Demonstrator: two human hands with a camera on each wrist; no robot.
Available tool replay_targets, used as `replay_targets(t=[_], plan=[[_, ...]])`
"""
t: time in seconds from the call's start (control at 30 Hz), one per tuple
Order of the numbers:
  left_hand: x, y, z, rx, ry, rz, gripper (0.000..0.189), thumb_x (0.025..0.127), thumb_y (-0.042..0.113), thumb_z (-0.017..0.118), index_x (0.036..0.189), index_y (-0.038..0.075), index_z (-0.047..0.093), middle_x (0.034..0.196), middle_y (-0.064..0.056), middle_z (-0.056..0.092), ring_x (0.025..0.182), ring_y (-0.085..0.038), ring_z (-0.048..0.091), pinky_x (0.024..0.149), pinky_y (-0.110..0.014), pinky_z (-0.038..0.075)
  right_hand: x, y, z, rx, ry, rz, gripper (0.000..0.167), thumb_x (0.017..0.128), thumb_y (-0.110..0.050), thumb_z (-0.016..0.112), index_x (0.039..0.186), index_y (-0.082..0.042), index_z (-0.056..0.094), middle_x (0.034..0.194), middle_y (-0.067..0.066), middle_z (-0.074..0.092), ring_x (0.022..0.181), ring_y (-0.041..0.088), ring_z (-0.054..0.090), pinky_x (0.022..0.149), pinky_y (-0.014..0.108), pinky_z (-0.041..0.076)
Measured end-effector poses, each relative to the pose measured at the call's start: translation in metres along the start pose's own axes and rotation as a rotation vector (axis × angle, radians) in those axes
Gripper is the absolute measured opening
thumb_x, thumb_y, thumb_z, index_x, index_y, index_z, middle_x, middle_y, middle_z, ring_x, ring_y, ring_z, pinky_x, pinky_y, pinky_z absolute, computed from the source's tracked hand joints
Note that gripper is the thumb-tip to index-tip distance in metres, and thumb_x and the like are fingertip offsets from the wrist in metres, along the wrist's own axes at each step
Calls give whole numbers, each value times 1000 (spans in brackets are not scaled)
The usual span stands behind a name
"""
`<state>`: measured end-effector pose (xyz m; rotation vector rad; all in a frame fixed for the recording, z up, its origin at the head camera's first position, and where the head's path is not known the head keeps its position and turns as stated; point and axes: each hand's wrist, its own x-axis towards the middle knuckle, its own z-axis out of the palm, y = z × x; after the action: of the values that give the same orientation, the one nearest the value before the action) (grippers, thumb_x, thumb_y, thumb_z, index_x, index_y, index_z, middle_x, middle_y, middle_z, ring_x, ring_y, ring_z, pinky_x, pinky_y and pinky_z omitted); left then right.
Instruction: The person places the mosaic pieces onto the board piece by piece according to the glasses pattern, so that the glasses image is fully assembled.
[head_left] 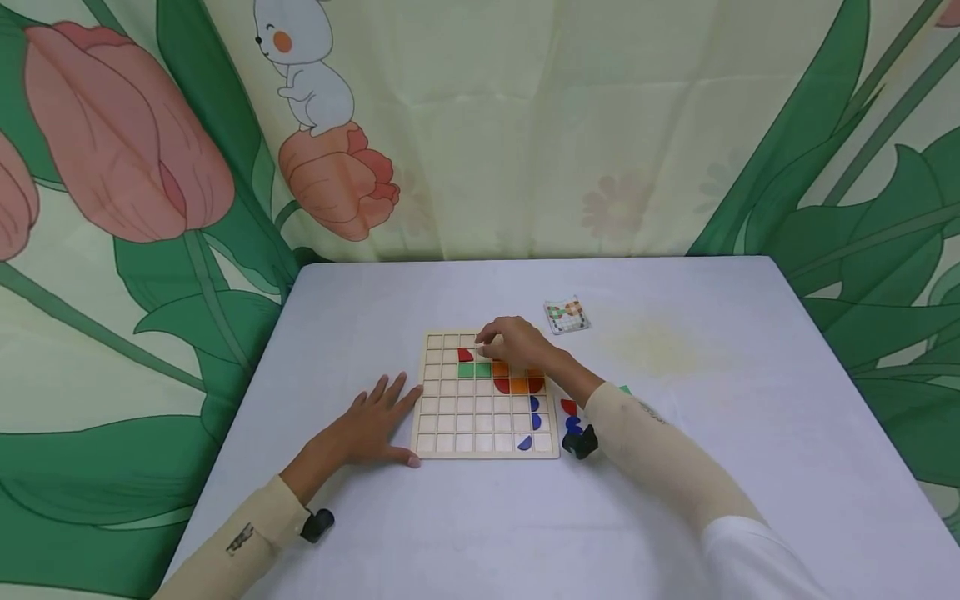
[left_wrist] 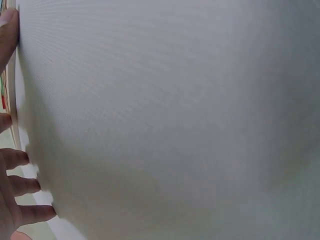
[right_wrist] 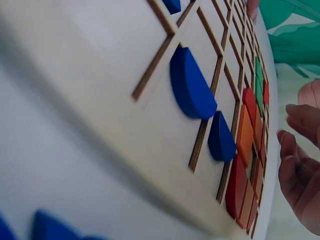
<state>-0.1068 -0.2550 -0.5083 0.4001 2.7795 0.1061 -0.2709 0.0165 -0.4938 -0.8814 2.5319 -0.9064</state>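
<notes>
A wooden grid board (head_left: 457, 423) lies on the table with coloured pieces in its cells. My left hand (head_left: 377, 419) is spread flat at its left side, thumb and a fingertip at the edge; the left wrist view catches its fingers (left_wrist: 24, 186). My right hand (head_left: 517, 343) hovers over the upper part, near a red piece (head_left: 465, 355) and two green squares (head_left: 475, 370). Its fingers are loosely bent, with nothing visible between thumb and fingertips (right_wrist: 287, 142). Orange pieces (right_wrist: 244, 136) and red ones lie partly under that hand. Blue half-rounds (right_wrist: 190, 85) sit along the board's right side.
A small pattern card (head_left: 567, 316) lies behind the board to the right. Loose red (head_left: 569, 407) and blue (head_left: 573, 423) pieces are right of the board, beside the right wrist's black camera (head_left: 581, 442). A green piece (head_left: 625, 389) shows behind the right sleeve.
</notes>
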Motion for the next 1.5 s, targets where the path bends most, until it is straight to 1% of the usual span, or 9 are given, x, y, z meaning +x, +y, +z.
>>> replay_targets(t=[0.17,0.33,0.53,0.67,0.8,0.93,1.1,1.27,1.5], plan=[[2,0,2,-14,-9,1,116,71,80,68,161,21,23,169,-17,12,153,-48,10,114,-70,25,9,-7,4,-29,-58,-46,27,97,-25,68,122,-15,73,119,4,68,111,22,61,94,40,52],[3,0,4,-2,-7,9,116,72,81,66,161,22,23,169,-16,12,153,-47,11,113,-70,26,15,-11,8,-112,-125,-81,31,97,-25,68,126,-16,72,117,4,65,109,19,59,85,34,52],[3,1,4,3,-4,13,116,71,82,66,161,22,23,169,-16,12,153,-47,12,113,-70,26,13,-13,12,-170,-128,-89,31,96,-22,67,126,-14,72,119,5,63,103,17,59,74,30,49],[4,1,4,8,-4,12,116,71,82,66,161,22,23,169,-16,12,153,-47,12,113,-69,27,11,-11,11,-160,-114,-103,33,97,-24,66,128,-14,71,120,5,64,101,17,60,78,32,50],[4,0,4,5,1,17,116,71,82,66,161,21,24,168,-17,13,153,-47,13,113,-70,27,4,-2,6,-72,-125,-77,33,99,-28,64,129,-17,69,122,2,65,109,17,60,92,35,52],[4,0,3,2,-1,18,117,71,81,67,161,21,23,168,-17,13,153,-48,13,113,-70,27,-12,13,-6,34,-124,-57,31,100,-28,63,128,-16,69,123,2,67,110,19,61,95,38,52],[2,1,1,-4,-8,9,117,71,80,68,161,21,23,168,-17,12,153,-47,12,114,-69,26,-42,37,-29,102,-94,-14,28,98,-24,66,123,-12,71,125,6,70,98,20,62,84,34,55],[2,1,1,-11,-12,0,117,71,80,68,161,21,23,169,-17,12,153,-47,12,114,-69,25,-75,59,-49,84,-68,109,27,95,-27,70,120,-15,73,122,5,69,84,19,59,69,29,55],[1,1,-1,-2,-9,-2,117,71,79,69,161,21,23,169,-17,12,153,-47,11,114,-69,25,-120,82,-63,30,-81,166,27,90,-23,77,116,-16,76,116,6,66,88,19,58,70,28,56]])
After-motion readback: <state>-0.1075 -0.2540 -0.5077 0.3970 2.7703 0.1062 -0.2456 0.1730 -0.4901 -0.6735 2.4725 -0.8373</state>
